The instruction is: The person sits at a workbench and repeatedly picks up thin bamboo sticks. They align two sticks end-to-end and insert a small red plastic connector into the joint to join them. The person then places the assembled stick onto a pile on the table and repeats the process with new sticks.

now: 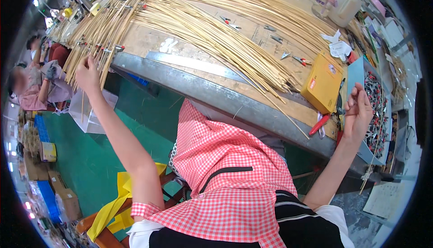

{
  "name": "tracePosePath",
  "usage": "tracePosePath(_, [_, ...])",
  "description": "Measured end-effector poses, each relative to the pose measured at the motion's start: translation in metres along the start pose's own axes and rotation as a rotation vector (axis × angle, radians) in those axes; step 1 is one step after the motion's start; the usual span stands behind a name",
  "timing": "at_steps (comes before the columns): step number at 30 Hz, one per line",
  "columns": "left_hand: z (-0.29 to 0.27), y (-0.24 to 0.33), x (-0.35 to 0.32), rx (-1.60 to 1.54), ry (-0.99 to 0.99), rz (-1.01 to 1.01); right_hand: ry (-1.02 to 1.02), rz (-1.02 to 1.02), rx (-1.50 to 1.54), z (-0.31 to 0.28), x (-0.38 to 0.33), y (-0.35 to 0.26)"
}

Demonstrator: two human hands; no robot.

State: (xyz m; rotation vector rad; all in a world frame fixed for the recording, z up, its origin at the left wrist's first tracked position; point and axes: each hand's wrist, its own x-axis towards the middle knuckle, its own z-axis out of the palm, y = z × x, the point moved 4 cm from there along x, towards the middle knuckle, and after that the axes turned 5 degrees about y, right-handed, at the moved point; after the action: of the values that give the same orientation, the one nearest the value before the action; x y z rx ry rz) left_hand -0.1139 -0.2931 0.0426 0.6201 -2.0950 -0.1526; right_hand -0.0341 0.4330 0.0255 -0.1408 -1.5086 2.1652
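Note:
My left hand (88, 76) is raised at the table's left end, its fingers pinched together against the ends of thin pale sticks (97, 29) that fan out there with small clips on them. What lies between those fingertips is hidden. At the right, my right hand (357, 115) is held palm up with curled fingers, beside a blue box (383, 151) full of small metal clips with red and black tips (376, 99). Whatever its fingertips may hold is too small to make out. Long loose sticks (225, 40) lie in bundles across the tabletop.
A yellow box (322, 83), red-handled pliers (320, 125) and a steel ruler (194, 65) lie along the metal table edge (216, 97). A whitish jug (345, 4) stands at the far right. Another person (34, 85) sits at the left beyond a white bin (106, 108).

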Motion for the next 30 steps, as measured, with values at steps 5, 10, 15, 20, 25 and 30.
tracePosePath(5, [0.052,-0.028,0.042,-0.134,0.057,0.251,-0.042,0.04,0.002,0.014,-0.004,0.006])
tracePosePath(10, [0.01,0.039,-0.018,-0.142,0.122,0.359,0.004,0.037,-0.143,0.032,-0.011,0.014])
tracePosePath(15, [-0.052,0.107,-0.103,-0.495,-0.065,0.198,-0.14,-0.213,-0.669,0.065,0.038,0.028])
tracePosePath(20, [-0.066,0.182,-0.177,-0.654,-0.301,0.282,-0.401,-0.634,-1.414,0.102,0.111,0.072])
tracePosePath(25, [-0.074,0.229,-0.213,-0.818,-0.448,0.322,-0.59,-0.557,-1.812,0.116,0.153,0.118])
tracePosePath(30, [-0.084,0.248,-0.228,-0.868,-0.498,0.383,-0.436,-0.656,-1.611,0.109,0.159,0.118])
